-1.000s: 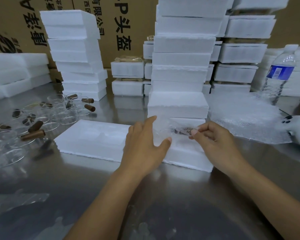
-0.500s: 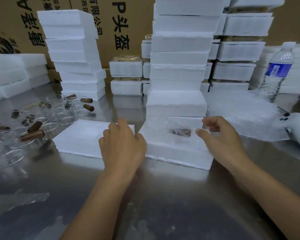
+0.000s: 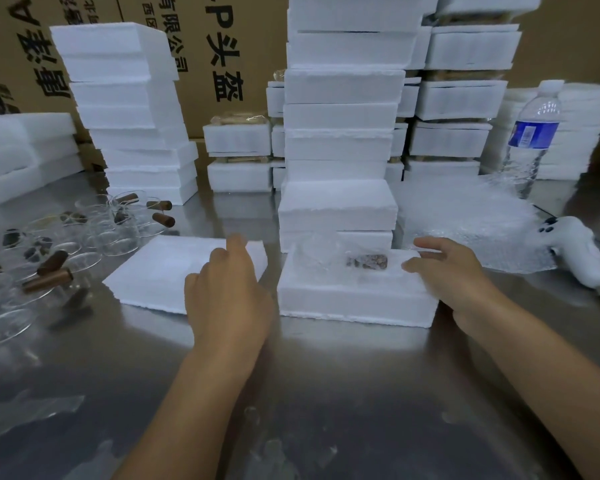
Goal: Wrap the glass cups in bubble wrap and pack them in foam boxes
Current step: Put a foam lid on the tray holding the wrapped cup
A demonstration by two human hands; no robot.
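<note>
Wrapped cup (image 3: pixel 343 264) sits in foam box (image 3: pixel 354 303); left hand (image 3: pixel 229 292) over lid (image 3: pixel 167 271), right hand (image 3: pixel 454 275) beside, both grips released; lid likely goes on next

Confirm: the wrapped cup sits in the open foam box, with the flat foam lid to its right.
Wrong side. The head view shows the foam lid left of the foam box; the wrapped cup does sit in it.
</note>
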